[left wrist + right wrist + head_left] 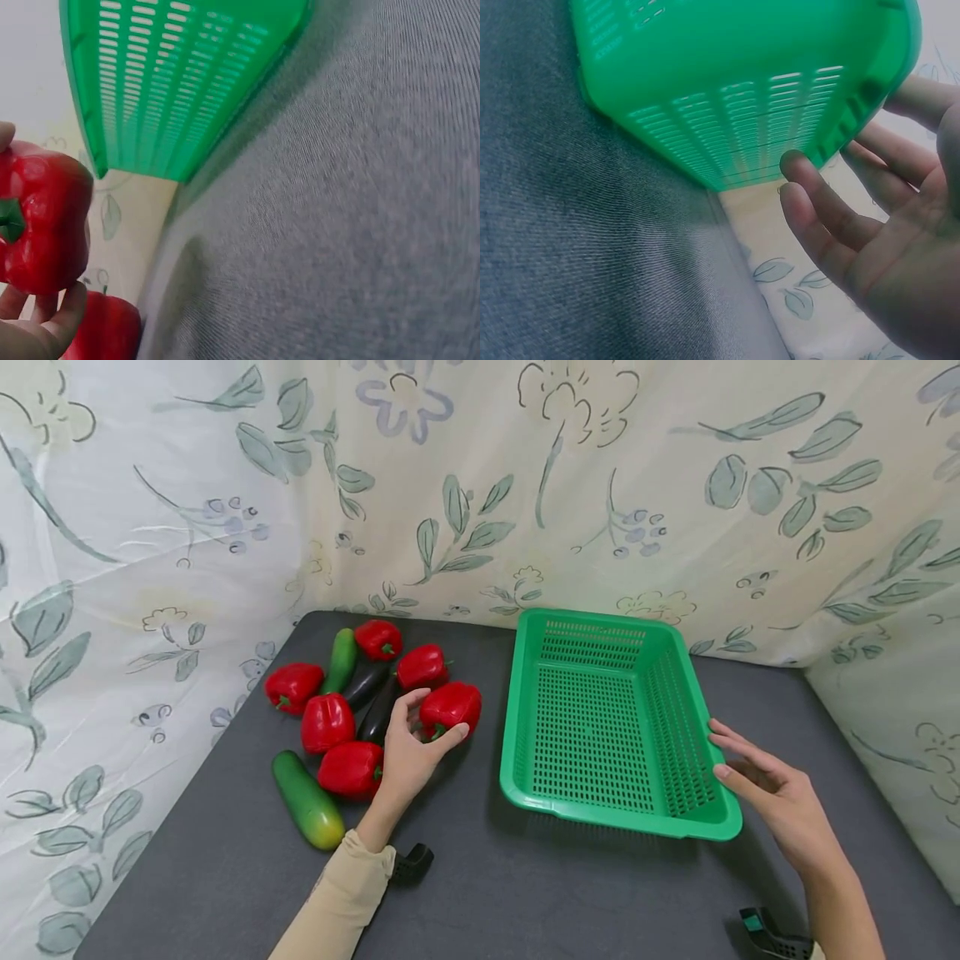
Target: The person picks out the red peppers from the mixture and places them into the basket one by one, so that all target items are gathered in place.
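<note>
In the head view my left hand [408, 756] pinches a glossy red bell pepper [452, 707] between thumb and fingers. The left wrist view shows this bell pepper [46, 217] off the table, its green stem facing the camera. My right hand [772, 793] touches the right rim of a green plastic basket [622, 822] with loosely bent fingers. From the right wrist, two fingertips [799, 169] stand apart from the slotted basket wall [742, 127]. No things show inside the basket.
Left of the held bell pepper lie several more red bell peppers [327, 723], dark eggplants [378, 710], a green cucumber [342, 660] and a larger green vegetable with a yellow end [307, 799]. The grey tabletop [540, 893] meets floral cloth [480, 485] at the back and sides.
</note>
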{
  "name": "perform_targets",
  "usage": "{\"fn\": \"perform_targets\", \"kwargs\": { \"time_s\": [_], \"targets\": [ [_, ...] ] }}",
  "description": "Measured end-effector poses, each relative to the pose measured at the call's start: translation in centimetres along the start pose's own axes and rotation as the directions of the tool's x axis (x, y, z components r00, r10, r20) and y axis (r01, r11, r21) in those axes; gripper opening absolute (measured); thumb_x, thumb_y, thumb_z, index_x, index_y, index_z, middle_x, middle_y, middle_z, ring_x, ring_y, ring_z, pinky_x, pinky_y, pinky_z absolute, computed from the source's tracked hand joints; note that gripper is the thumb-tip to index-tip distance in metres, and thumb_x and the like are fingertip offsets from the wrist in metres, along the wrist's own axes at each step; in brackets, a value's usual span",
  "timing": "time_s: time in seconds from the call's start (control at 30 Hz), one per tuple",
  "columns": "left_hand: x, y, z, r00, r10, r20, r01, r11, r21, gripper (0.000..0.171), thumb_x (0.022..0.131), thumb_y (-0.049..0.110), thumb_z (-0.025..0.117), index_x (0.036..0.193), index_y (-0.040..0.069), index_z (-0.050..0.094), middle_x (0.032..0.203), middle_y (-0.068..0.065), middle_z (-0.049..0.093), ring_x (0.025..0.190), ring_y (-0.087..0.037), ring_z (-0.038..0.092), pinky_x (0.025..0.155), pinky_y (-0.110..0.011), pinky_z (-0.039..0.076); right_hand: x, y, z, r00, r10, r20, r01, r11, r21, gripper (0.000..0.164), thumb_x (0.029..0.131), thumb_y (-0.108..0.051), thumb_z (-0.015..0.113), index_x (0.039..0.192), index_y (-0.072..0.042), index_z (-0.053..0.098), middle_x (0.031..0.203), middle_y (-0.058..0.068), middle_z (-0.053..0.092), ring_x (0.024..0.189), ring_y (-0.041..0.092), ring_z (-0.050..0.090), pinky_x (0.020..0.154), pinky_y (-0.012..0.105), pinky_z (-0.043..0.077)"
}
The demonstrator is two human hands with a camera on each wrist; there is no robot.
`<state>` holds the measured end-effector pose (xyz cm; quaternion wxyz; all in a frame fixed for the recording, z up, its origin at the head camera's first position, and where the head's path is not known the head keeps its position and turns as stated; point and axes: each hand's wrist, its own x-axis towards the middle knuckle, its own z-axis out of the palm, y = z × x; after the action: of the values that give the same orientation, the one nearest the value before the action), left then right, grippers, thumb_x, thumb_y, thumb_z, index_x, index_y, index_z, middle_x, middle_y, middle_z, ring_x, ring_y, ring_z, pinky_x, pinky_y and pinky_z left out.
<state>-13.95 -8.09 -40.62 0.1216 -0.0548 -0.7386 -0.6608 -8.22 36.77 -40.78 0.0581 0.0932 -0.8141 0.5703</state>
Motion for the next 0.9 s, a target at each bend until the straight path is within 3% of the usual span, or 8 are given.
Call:
{"fn": "perform_targets", "kwargs": {
  "time_s": [0.37,0.63,0.83,0.9],
  "targets": [
    [-0.2,0.6,0.2,0.998,0.066,-0.019,-0.067,0.996,-0.061,0.070,0.079,0.008,0.078,0.137,-0.006,0.042,0.130,-0.014,0.053,0.109,-0.027,0.053,0.090,-0.052,0.049,-0.1,0.1,-0.1,1.000,0.007,-0.011,-0.007,1.000,-0.017,0.050,0.097,-0.001,0.060,0.145,-0.002,0.046,0.153,0.004,0.039,0.131,0.007,0.043,0.090,0.013,0.042],
    [-0.3,1.1,0.2,0.997,0.072,-0.039,-0.075,0.994,-0.081,0.070,0.080,0.008,0.079,0.137,-0.007,0.042,0.130,-0.016,0.052,0.108,-0.028,0.054,0.090,-0.054,0.049,-0.1,-0.2,0.0,1.000,0.017,-0.013,-0.017,1.000,-0.014,0.050,0.097,-0.002,0.060,0.145,-0.002,0.046,0.153,0.004,0.040,0.131,0.007,0.043,0.090,0.013,0.042],
    [0.5,-1.8,0.1,0.993,0.100,-0.069,-0.105,0.991,-0.080,0.070,0.078,0.019,0.083,0.136,0.007,0.046,0.129,-0.003,0.053,0.108,-0.024,0.055,0.087,-0.035,0.053,0.0,-0.3,0.1,1.000,0.018,-0.009,-0.018,1.000,0.008,0.049,0.098,-0.001,0.059,0.145,-0.002,0.046,0.153,0.004,0.039,0.132,0.008,0.042,0.090,0.013,0.042],
    [0.7,-2.2,0.1,0.991,0.111,-0.074,-0.116,0.990,-0.074,0.071,0.078,0.022,0.083,0.136,0.008,0.046,0.129,-0.001,0.054,0.109,-0.023,0.055,0.086,-0.036,0.053,0.0,-0.3,0.1,1.000,0.019,-0.009,-0.019,1.000,0.020,0.049,0.098,-0.001,0.059,0.145,-0.002,0.046,0.153,0.004,0.039,0.132,0.007,0.042,0.090,0.013,0.042]
  ]
}}
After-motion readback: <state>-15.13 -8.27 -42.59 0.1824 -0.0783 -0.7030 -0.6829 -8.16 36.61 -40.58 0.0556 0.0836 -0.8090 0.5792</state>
